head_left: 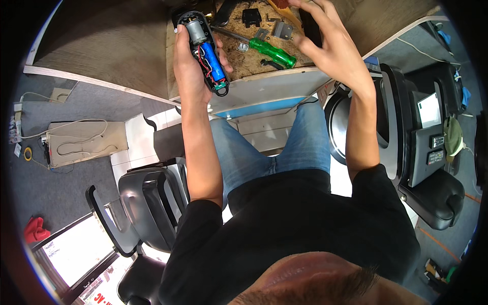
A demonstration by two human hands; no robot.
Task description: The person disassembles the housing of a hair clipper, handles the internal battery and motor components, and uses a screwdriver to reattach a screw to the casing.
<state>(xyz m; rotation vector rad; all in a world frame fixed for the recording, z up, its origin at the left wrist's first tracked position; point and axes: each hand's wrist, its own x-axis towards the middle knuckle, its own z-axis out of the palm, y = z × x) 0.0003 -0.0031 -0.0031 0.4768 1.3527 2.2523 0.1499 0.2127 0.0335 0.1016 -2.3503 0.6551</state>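
My left hand [191, 73] is wrapped around an opened hair clipper [222, 87], whose cover is off. Inside its black housing show a silver motor [196, 31], a blue battery cell [211, 62], thin red wires and a small green circuit board. My right hand [339, 53] hovers over the right side of the worktop with thumb and fingers apart, holding nothing that I can see. Between the hands lies a screwdriver [273, 52] with a green handle. Near it are metal blade pieces [282, 30], a black plastic part [251, 18] and a small black piece [272, 64].
The worn wooden worktop [239, 65] has raised wooden panels [112, 46] on both sides. Black salon chairs [147, 203] stand to my left and right. A laptop [426, 152] rests on the right one. A cardboard piece with a cable [86, 142] is at the left.
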